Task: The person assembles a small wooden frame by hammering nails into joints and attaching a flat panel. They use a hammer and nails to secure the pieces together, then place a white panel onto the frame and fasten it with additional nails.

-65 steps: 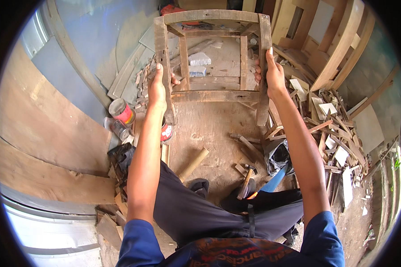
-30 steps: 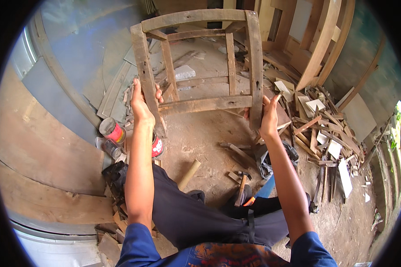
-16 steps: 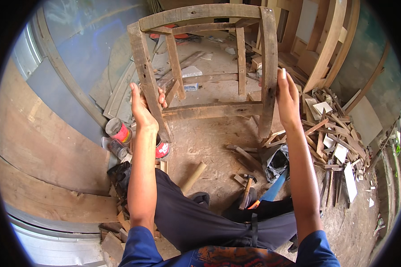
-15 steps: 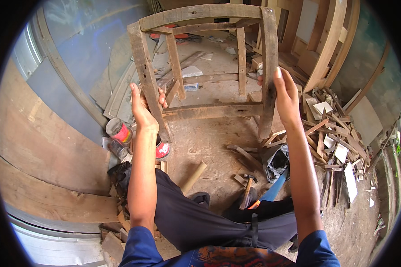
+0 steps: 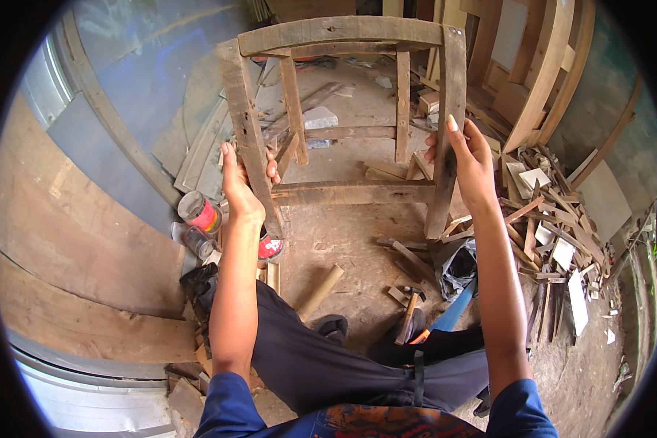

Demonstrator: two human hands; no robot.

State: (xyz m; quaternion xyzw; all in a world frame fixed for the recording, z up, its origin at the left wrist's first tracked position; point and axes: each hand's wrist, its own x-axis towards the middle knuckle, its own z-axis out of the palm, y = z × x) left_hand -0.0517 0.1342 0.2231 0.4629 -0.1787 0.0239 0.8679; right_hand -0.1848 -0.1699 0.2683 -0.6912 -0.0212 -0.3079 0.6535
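Observation:
Between my two hands a weathered wooden frame (image 5: 354, 193), built like a stool or chair frame with legs and crossbars, is held up off the floor. My left hand (image 5: 244, 191) grips its left leg from the outside, the fingertips showing past the inner edge and the thumb pointing up. On the right leg, my right hand (image 5: 471, 160) is closed with the thumb along the near face and fingers behind the wood. The curved top rail (image 5: 339, 31) spans the far end.
A hammer (image 5: 407, 315) and a handsaw (image 5: 452, 310) lie by my feet, near a black plastic bag (image 5: 458, 266). Wood scraps (image 5: 555, 219) pile up at right. Several paint tins (image 5: 199, 212) stand at left. A bamboo piece (image 5: 320, 293) lies on the floor.
The wooden frame has shifted slightly right and lower in the picture, tilting a little more upright. Both hands keep their hold on it.

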